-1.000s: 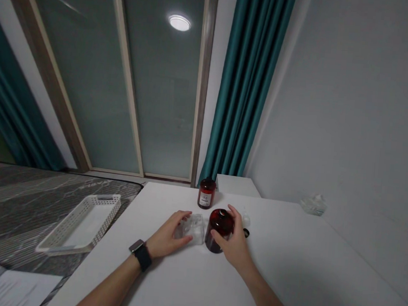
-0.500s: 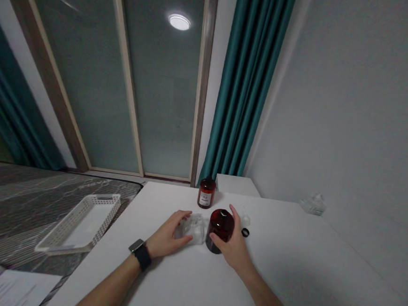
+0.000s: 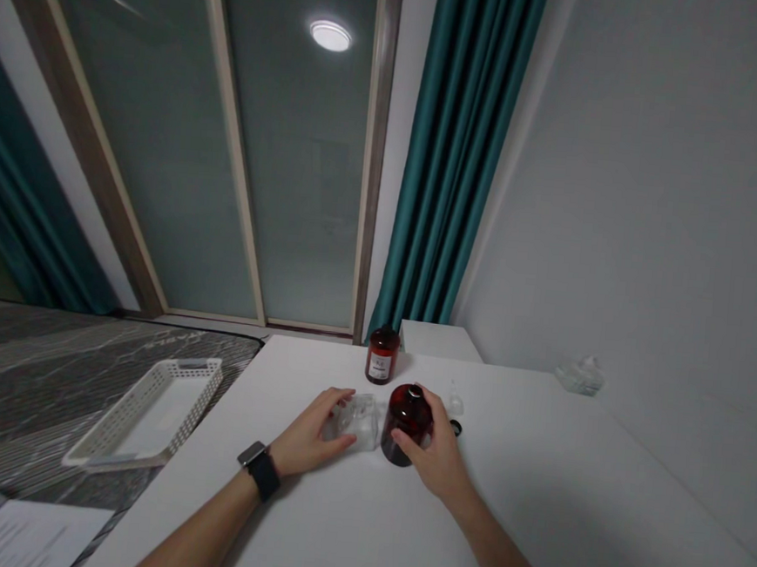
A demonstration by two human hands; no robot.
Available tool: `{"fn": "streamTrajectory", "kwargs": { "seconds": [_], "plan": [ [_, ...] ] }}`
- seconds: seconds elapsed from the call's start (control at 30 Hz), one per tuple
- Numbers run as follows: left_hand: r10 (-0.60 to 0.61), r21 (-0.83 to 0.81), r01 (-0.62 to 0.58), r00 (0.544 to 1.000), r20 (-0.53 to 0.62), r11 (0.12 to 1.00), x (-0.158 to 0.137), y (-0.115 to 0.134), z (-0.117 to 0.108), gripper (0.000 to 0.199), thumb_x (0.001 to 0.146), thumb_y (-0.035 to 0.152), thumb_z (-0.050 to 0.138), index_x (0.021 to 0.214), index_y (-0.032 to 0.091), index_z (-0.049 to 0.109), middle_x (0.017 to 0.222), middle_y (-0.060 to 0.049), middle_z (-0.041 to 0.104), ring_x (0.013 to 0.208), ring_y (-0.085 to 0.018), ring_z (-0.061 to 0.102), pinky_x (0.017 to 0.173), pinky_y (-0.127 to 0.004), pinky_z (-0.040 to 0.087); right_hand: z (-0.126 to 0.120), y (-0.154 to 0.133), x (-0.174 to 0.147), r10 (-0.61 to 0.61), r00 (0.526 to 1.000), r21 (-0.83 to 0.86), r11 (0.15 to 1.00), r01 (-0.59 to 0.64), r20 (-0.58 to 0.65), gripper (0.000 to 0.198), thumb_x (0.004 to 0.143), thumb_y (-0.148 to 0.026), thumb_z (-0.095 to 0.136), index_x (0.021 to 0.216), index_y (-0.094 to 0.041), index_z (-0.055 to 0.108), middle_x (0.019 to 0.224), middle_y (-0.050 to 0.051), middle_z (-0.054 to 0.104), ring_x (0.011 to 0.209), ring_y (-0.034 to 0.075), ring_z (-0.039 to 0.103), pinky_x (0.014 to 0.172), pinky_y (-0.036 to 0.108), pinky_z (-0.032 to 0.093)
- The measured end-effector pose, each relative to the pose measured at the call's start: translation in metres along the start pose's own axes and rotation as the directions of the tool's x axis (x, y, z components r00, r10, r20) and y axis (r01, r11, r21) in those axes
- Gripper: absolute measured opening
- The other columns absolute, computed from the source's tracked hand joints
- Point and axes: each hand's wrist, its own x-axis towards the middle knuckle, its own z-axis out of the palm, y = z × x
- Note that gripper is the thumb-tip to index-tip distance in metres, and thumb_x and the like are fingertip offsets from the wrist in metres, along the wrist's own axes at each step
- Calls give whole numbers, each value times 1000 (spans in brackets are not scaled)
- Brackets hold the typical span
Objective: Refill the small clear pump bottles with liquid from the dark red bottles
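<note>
Red bottle (glossy, cylindrical): right grip | clear container: left grip

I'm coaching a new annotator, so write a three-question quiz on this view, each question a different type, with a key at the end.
1. Multiple choice: what colour is the label on the farther red-brown bottle? a) black b) white c) green
2. True or false: the left hand is around the clear container, and the right hand is around the nearer red-brown bottle.
3. Fill in: as the camera sees it, the white perforated basket lies to the ____ of the table.

Key: 1. b) white. 2. True. 3. left.
</note>
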Motion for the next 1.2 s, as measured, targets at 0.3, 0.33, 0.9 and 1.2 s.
{"fn": "streamTrajectory", "kwargs": {
  "seconds": [0.3, 0.33, 0.9, 1.2],
  "plan": [
    [-43, -40, 43, 999, -7, 998, 1, -5, 4, 64, 78, 27, 72, 136, 19, 45, 130, -13, 58, 116, -29, 57, 102, -47, 46, 10, 5, 0, 177, 984, 161, 972, -174, -2, 88, 67, -20, 75, 142, -21, 29, 138, 14, 54, 126, 28, 55, 110, 46, 41],
    [-57, -56, 56, 998, -1, 997, 1, -5, 5, 67, 77, 29, 74, 136, 19, 45, 131, -14, 58, 117, -30, 57, 103, -47, 45, 9, 5, 0, 171, 985, 153, 974, -168, -5, 86, 67, -20, 74, 141, -21, 31, 138, 14, 54, 127, 28, 54, 111, 46, 40],
    [-184, -66, 181, 982, -43, 981, -1, -4, 15, 74, 74, 27, 78, 137, 20, 40, 118, -13, 63, 108, -28, 61, 97, -43, 46, 10, 9, 5, 137, 991, 245, 961, -132, -3, 60, 64, -24, 77, 117, -22, 50, 112, 8, 67, 103, 25, 65, 96, 44, 51],
    [-119, -1, 120, 991, -57, 993, -3, -5, 14, 77, 72, 30, 80, 137, 21, 41, 122, -12, 60, 113, -30, 58, 101, -47, 44, -11, -8, 2, 98, 990, 37, 994, -103, 106, 66, 67, -22, 76, 127, -22, 49, 125, 11, 62, 116, 28, 59, 104, 46, 45]
  ]
}}
